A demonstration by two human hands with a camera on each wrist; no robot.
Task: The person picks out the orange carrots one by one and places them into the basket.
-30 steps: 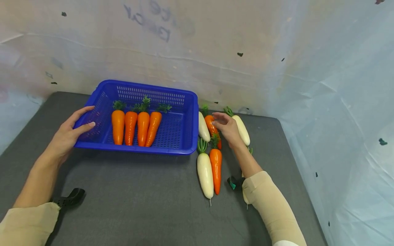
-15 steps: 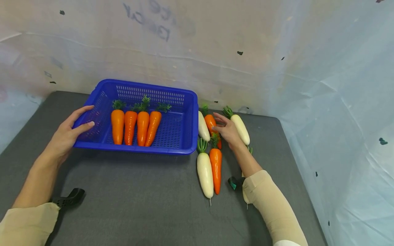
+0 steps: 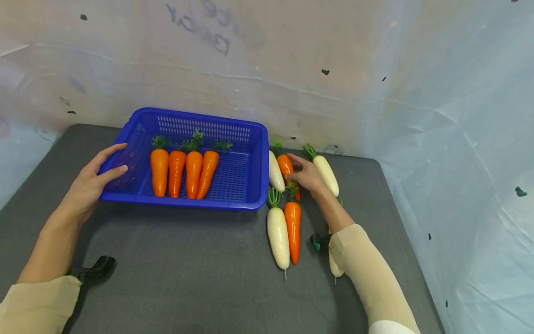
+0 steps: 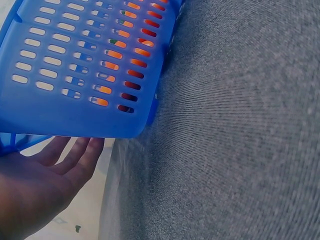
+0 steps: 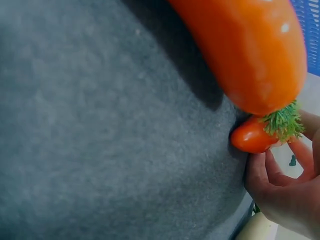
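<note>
My left hand (image 3: 85,183) grips the left end of a blue plastic basket (image 3: 183,203), with thumb and forefinger over its rim. From the left wrist view, several fingers (image 4: 82,160) reach around the basket's perforated side (image 4: 60,100). Inside the basket several orange carrots (image 3: 160,172) with leafy green tops lie side by side. To the right of it, my right hand (image 3: 309,176) pinches a carrot (image 3: 284,163) lying on the grey table; in the right wrist view its fingers (image 5: 257,172) curl against that carrot (image 5: 250,135). The carrot's middle is partly covered by the hand and another carrot's leaves.
A white radish (image 3: 275,174) lies between the basket and the gripped carrot. Nearer lie another radish (image 3: 277,236) and a carrot (image 3: 293,232). Right of the hand is a radish (image 3: 326,175); one more (image 3: 335,264) shows partly under the sleeve. Plastic sheeting (image 3: 271,69) hangs behind the table.
My right hand has come down slightly to the left, and its thumb and fingers have closed on the carrot. The left hand and the basket stay almost still.
</note>
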